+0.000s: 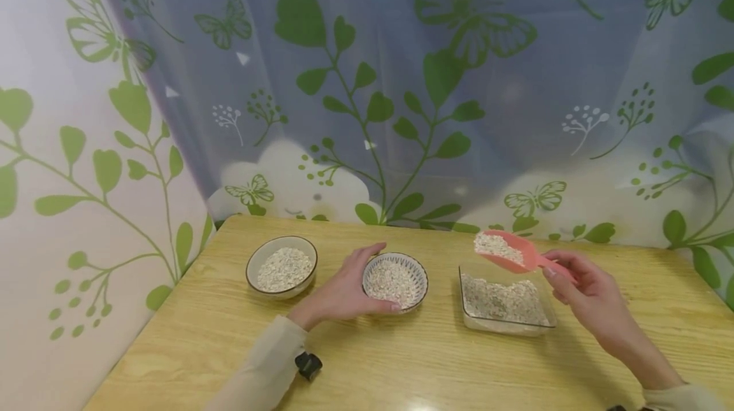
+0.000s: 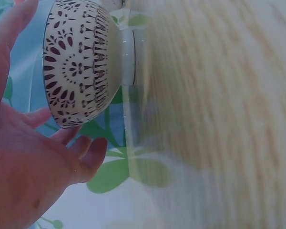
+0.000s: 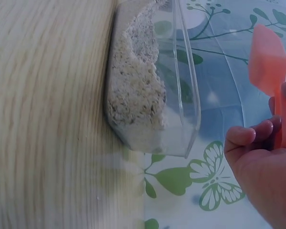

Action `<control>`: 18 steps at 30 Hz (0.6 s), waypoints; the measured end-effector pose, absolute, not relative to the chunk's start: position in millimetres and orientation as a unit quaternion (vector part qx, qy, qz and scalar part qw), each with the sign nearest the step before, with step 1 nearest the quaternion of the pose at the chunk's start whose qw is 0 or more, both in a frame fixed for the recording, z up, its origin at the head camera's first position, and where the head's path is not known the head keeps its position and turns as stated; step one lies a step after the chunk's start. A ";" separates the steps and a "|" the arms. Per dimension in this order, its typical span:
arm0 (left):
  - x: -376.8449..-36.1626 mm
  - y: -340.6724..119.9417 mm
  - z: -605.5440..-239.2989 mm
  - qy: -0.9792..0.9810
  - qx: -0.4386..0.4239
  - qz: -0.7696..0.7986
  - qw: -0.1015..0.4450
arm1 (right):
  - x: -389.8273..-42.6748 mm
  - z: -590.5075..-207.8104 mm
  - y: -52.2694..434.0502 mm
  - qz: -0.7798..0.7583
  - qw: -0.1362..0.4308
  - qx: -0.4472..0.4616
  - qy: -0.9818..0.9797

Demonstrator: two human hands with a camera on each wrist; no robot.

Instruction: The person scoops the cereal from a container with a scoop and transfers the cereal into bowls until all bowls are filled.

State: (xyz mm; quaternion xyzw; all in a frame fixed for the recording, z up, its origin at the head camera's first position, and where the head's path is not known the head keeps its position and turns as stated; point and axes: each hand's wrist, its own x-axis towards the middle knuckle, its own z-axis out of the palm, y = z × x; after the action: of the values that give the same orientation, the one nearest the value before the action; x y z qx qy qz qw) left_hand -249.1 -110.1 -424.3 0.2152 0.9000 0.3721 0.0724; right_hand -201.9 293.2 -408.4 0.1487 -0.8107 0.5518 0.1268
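Note:
My left hand (image 1: 348, 287) spans a small bowl (image 1: 395, 280) of oat flakes, thumb along the near rim and forefinger at the far side. Its dark printed outer wall (image 2: 76, 67) faces the left wrist view, and the bowl stands on the table. In my right hand (image 1: 596, 299) is the handle of a pink scoop (image 1: 530, 256), heaped with flakes. The scoop is raised above a rectangular glass container (image 1: 507, 328) that holds more flakes. Beside that container, the right wrist view shows the scoop's underside (image 3: 269, 62) and my curled fingers (image 3: 257, 132).
A second bowl (image 1: 281, 293) with flakes stands left of my left hand. The wooden table (image 1: 378, 366) ends at a curtain (image 1: 401, 111) printed with leaves and butterflies. Another printed cloth (image 1: 86, 226) hangs along the left side.

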 end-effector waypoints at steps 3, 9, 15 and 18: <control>-250.7 -109.1 -426.2 0.899 0.211 0.374 0.089 | -202.0 -408.8 288.8 0.532 0.128 0.150 -0.823; -254.5 -109.0 -429.4 0.895 0.208 0.377 0.115 | -203.4 -407.5 278.4 0.516 0.134 0.163 -0.830; -259.3 -110.5 -431.2 0.889 0.211 0.385 0.134 | -205.5 -404.7 267.6 0.508 0.129 0.166 -0.835; -260.4 -110.3 -431.1 0.885 0.215 0.386 0.146 | -206.2 -404.0 262.2 0.505 0.124 0.167 -0.837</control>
State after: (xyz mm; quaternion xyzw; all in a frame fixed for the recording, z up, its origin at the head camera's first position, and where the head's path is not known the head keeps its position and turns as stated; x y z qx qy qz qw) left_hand -260.4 -110.3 -431.1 0.2147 0.8852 0.3861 0.1457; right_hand -206.2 262.2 -404.0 0.1674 -0.8374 0.5054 0.1237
